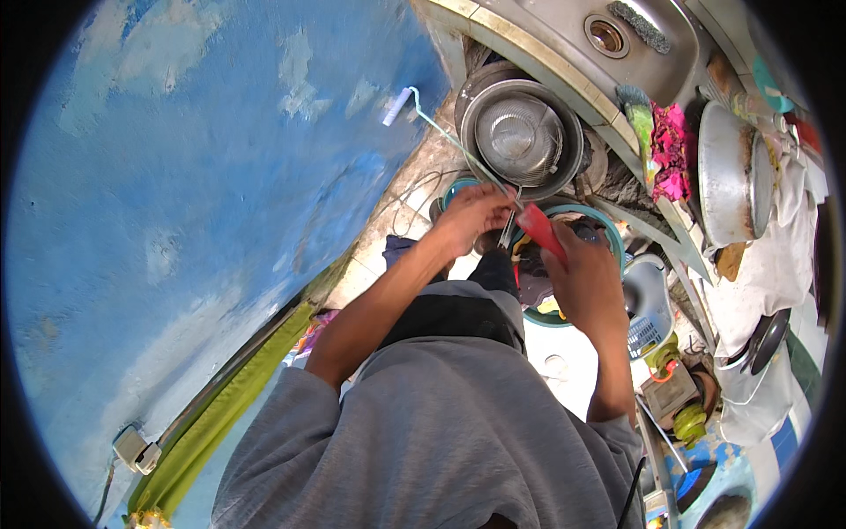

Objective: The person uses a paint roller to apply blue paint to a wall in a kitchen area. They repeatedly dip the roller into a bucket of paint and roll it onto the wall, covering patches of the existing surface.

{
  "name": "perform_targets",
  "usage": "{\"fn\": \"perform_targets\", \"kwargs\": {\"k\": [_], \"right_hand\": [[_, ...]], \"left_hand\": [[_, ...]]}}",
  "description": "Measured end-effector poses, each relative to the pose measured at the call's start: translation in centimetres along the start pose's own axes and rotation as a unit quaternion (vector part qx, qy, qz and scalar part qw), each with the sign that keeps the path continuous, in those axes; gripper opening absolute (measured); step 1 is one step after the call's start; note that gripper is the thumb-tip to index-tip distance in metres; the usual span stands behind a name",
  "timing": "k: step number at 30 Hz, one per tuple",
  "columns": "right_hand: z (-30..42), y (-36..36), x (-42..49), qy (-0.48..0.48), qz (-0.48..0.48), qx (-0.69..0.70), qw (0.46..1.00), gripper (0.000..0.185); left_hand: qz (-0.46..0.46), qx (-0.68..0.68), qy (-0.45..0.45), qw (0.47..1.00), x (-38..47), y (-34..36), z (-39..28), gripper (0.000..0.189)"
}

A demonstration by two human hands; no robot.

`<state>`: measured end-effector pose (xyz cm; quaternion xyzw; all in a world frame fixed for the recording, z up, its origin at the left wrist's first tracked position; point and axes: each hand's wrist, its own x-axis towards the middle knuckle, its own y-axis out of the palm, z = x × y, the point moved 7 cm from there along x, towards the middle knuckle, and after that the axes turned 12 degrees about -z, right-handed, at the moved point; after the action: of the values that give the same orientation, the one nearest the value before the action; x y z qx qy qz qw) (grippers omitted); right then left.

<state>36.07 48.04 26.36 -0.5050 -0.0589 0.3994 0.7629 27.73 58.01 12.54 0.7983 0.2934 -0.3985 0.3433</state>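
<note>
A paint roller with a red handle (543, 231), a long thin metal frame and a pale lilac roller sleeve (397, 107) reaches toward the blue wall (218, 152). Closed around the red handle is my right hand (588, 281). My left hand (474, 215) is at the metal frame, just in front of the handle; its fingers are bent, and whether they grip the rod cannot be told. The sleeve appears against the wall; whether it touches cannot be told. Below the frame sit nested metal pots with a strainer (519, 135).
A teal basin (615, 231) with mixed items stands under my right hand. At the upper right is a steel sink (568, 16) in a tiled counter, with pink cloth (671, 152) and a large metal pot (730, 175). A grey plastic basket (651, 330) and a green curtain (218, 410) flank me.
</note>
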Motion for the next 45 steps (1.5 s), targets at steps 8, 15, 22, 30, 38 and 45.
{"fn": "perform_targets", "kwargs": {"k": [8, 15, 22, 30, 38, 45], "right_hand": [[-0.4, -0.4, 3.4, -0.046, -0.036, -0.004, 0.998, 0.027], [-0.9, -8.0, -1.5, 0.019, 0.001, 0.078, 0.997, 0.028], [-3.1, -2.2, 1.5, -0.025, -0.017, 0.069, 0.997, 0.032], [-2.0, -10.7, -3.2, -0.016, -0.031, 0.079, 0.996, 0.032], [-1.5, -9.6, -1.7, -0.011, -0.003, 0.072, 0.997, 0.035], [-1.1, -11.1, -3.2, 0.028, 0.017, 0.046, 0.998, 0.035]], "left_hand": [[-0.039, -0.029, -0.017, 0.999, 3.4, 0.2, -1.5, 0.011], [0.026, -0.045, -0.015, 0.999, -4.8, 5.6, -2.7, 0.012], [-0.028, -0.01, -0.017, 0.999, 1.4, 2.1, -0.5, 0.018], [0.074, -0.043, -0.016, 0.996, -6.7, 8.0, -2.6, 0.019], [0.028, -0.042, -0.021, 0.999, -5.4, 7.0, -2.9, 0.017], [0.019, -0.048, -0.035, 0.998, -7.1, 8.1, -2.9, 0.018]]}}
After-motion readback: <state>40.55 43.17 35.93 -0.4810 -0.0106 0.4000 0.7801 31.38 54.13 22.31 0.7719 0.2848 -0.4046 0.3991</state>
